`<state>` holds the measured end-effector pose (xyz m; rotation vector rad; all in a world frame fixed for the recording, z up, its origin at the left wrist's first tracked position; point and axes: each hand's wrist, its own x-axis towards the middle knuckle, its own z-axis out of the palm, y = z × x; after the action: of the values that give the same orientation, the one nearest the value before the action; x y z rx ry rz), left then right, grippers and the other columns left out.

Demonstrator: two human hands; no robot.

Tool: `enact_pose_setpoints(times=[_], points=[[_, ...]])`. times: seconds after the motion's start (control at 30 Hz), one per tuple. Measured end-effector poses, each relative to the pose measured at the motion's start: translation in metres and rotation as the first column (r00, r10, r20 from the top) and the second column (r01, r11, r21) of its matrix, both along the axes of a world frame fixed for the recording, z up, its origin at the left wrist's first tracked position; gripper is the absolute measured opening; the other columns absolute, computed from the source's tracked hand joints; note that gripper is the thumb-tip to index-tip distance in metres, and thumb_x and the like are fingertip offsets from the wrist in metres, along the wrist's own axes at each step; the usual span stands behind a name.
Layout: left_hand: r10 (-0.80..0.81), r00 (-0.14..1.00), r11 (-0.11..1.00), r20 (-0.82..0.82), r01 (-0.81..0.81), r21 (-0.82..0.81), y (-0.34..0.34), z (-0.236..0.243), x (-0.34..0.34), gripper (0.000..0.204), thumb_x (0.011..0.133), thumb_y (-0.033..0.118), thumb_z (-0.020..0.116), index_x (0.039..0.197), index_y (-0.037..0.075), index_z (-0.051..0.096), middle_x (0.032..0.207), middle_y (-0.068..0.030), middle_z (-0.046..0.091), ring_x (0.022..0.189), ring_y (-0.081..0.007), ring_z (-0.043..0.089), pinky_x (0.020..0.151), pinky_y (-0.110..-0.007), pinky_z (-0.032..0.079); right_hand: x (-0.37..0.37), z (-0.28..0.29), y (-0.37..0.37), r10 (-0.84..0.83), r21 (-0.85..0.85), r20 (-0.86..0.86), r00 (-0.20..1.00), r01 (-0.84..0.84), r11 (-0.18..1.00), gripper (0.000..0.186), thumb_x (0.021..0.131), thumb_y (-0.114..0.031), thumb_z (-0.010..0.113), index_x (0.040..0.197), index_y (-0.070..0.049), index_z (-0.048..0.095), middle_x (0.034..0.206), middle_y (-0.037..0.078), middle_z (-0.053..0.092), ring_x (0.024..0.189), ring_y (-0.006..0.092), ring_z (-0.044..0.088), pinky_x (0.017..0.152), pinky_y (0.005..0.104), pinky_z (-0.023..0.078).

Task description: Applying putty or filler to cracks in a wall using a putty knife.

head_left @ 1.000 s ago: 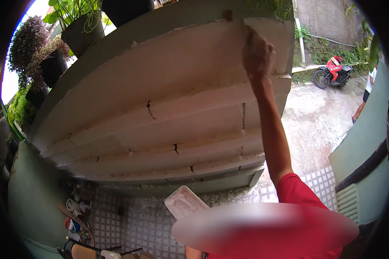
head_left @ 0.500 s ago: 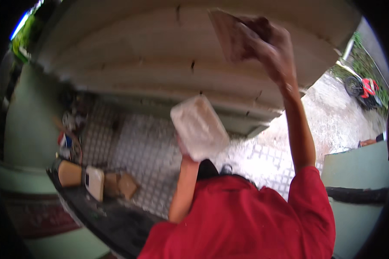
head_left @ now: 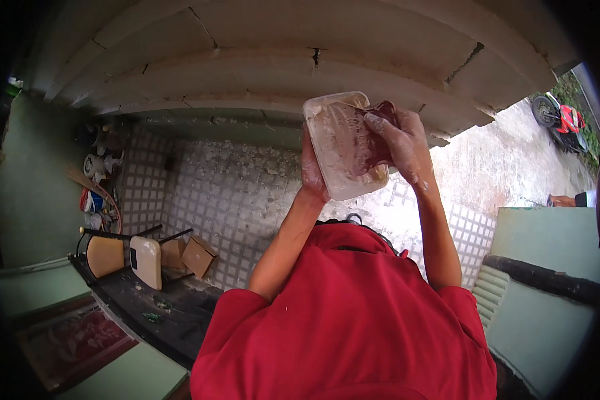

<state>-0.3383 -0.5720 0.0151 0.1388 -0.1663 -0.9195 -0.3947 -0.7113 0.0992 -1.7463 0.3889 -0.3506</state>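
The left hand (head_left: 313,165) is clamped on the left side of the pale tray (head_left: 353,189), held up in front of the body, and a slackening grip could let it tip and spill its paste (head_left: 343,137). Further right, the right hand (head_left: 409,145) pinches a brown spreader (head_left: 379,152) over the tray's right part, where pressing too hard could twist the tray loose.

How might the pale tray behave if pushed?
The pale tray looks fairly stiff: it shows no sag. It might tip if pressed on the right, as the left hand supports its left side. The smears inside could make it slippery.
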Motion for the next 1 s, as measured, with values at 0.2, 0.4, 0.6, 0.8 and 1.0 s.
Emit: enact_pose_setpoints(times=[0.2,0.4,0.6,0.8,1.0], points=[[-0.062,0.998,0.997,-0.024,0.061,-0.054,0.017,-0.012,0.022,0.083,0.093,0.071,0.036,0.148,0.009,0.035,0.143,-0.0126,0.047,0.127,-0.0303,0.051,0.108,-0.047,0.042,0.029,-0.004,0.017,0.017,-0.106,-0.016,1.0,-0.018,0.994,0.027,0.086,-0.017,0.06,0.1,0.006,0.064,0.088,0.021,0.069,0.078,0.0303,0.065,0.076,0.0393,0.05],[-0.094,0.992,0.995,-0.086,0.095,0.014,0.033,-0.02,0.039,0.07,0.098,0.062,0.034,0.144,0.01,0.039,0.138,-0.0106,0.052,0.122,-0.0258,0.054,0.105,-0.043,0.045,0.047,0.001,0.045,0.11,-0.361,0.058,0.992,-0.082,0.929,0.026,0.086,-0.013,0.059,0.102,0.006,0.063,0.095,0.025,0.067,0.083,0.0414,0.064,0.077,0.0421,0.05],[-0.194,0.978,0.978,-0.07,0.199,0.068,0.055,-0.041,0.06,0.067,0.099,0.06,0.034,0.141,0.008,0.044,0.134,-0.01,0.055,0.119,-0.0236,0.057,0.104,-0.041,0.046,0.059,-0.009,0.058,0.244,-0.571,0.076,0.967,-0.158,0.806,0.027,0.085,-0.014,0.06,0.101,0.006,0.064,0.09,0.026,0.066,0.085,0.0434,0.063,0.076,0.0426,0.051],[-0.246,0.96,0.969,-0.135,0.242,-0.043,0.066,-0.039,0.067,0.077,0.095,0.068,0.036,0.143,0.009,0.04,0.138,-0.0125,0.052,0.124,-0.0283,0.053,0.105,-0.047,0.045,0.053,-0.02,0.058,0.131,-0.224,-0.122,0.984,-0.156,0.962,0.026,0.085,-0.016,0.062,0.098,0.007,0.066,0.085,0.021,0.069,0.076,0.0317,0.066,0.073,0.0381,0.051],[-0.159,0.985,0.973,-0.072,0.169,0.155,0.066,-0.031,0.072,0.085,0.09,0.074,0.037,0.146,0.01,0.037,0.14,-0.0133,0.049,0.126,-0.0309,0.052,0.107,-0.05,0.043,0.054,-0.029,0.063,-0.134,-0.024,-0.129,0.983,0.132,0.991,0.029,0.085,-0.018,0.062,0.098,0.007,0.067,0.08,0.017,0.069,0.07,0.0218,0.063,0.071,0.0359,0.05]])
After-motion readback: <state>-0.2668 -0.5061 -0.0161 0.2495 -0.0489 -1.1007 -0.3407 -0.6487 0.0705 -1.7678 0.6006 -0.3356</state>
